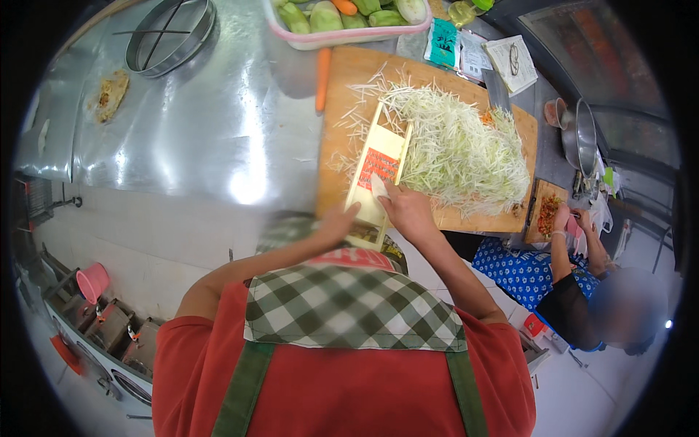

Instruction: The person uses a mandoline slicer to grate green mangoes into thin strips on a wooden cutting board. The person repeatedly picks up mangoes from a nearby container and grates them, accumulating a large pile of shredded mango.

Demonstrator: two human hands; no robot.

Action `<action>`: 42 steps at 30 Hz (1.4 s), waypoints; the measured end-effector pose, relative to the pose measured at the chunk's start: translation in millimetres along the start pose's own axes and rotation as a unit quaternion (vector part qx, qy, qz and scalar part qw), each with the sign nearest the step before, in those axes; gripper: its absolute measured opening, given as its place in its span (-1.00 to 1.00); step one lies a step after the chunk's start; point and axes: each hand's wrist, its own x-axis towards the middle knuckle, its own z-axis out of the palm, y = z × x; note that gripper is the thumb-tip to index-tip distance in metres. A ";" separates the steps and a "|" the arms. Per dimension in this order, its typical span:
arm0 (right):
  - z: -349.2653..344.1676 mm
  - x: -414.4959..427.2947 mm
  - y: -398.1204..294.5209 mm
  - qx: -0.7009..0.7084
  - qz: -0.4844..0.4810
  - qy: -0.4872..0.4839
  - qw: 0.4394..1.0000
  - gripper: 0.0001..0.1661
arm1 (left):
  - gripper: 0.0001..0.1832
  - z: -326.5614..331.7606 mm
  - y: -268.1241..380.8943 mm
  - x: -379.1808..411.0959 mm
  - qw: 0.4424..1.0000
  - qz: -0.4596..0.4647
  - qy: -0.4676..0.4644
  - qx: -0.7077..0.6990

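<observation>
A pale yellow vegetable shredder (pixel 377 139) with an orange-red printed patch leans across the left part of a wooden cutting board (pixel 341 87). Its near end reaches past the board's edge towards my body. My left hand (pixel 334 224), somewhat blurred, grips the left rail near that end, thumb on top. Between the thumb and fingers of my right hand (pixel 410 214) is a small whitish vegetable piece (pixel 378 185), held against the shredder's face. To the right spreads a big heap of pale green vegetable shreds (pixel 453 147), with loose strands along the board's left side.
A carrot (pixel 323 79) lies by the board's left edge. Behind stands a plastic tub (pixel 349 39) of peeled green vegetables. A cleaver (pixel 497 90) rests at the back right. Farther right, a co-worker's hands (pixel 570 218) work over a smaller board (pixel 538 191). A metal ring (pixel 188 52) sits far left.
</observation>
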 end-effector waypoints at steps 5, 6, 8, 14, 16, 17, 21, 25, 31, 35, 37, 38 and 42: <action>14.7 65.4 40.1 -0.017 0.059 0.010 0.998 -0.72 | -0.59 3.6 -2.5 -0.8 0.999 0.017 -0.007 0.031; 12.4 70.5 49.7 -0.017 0.076 0.014 0.997 -0.72 | -0.60 4.3 -5.2 0.4 0.999 0.013 -0.018 0.033; 7.1 70.2 56.6 0.037 0.115 0.005 0.993 -0.72 | -0.61 3.4 -22.2 7.2 1.000 0.000 -0.009 0.022; -3.0 15.1 3.5 0.077 0.071 0.003 0.994 -0.71 | -0.60 -0.8 -36.1 7.4 0.997 -0.019 -0.003 0.068; 8.4 25.9 6.6 0.075 0.079 0.017 0.994 -0.73 | -0.59 -6.6 -13.7 7.8 0.988 0.007 -0.015 0.151; 8.1 35.6 9.3 0.084 0.081 0.027 0.993 -0.73 | -0.59 -5.0 -18.2 16.0 0.989 0.032 0.020 0.145; 18.3 50.9 9.9 0.071 0.080 0.003 0.994 -0.75 | -0.57 -1.9 -16.2 24.0 0.996 0.000 0.056 0.072; 29.0 24.5 15.5 0.109 0.064 0.047 0.991 -0.79 | -0.56 -5.7 -24.1 14.5 0.998 -0.009 0.022 0.059; 15.8 1.3 1.8 0.106 0.090 0.042 0.989 -0.72 | -0.55 -12.7 -13.5 15.2 0.998 -0.008 0.003 0.061; 31.7 2.3 17.6 0.201 0.131 0.066 0.969 -0.68 | -0.47 -4.8 8.4 14.7 0.996 -0.036 -0.003 0.084; 24.6 -0.9 20.4 0.248 0.106 0.131 0.954 -0.64 | -0.51 -5.9 6.1 20.5 0.996 -0.030 0.012 0.083; 23.3 -3.2 22.2 0.283 0.102 0.188 0.935 -0.62 | -0.52 -7.9 9.1 22.6 0.994 -0.036 0.008 0.104; 2.2 -17.9 31.5 0.376 0.149 0.216 0.889 -0.59 | -0.66 -8.1 41.6 12.4 0.997 0.057 0.033 0.033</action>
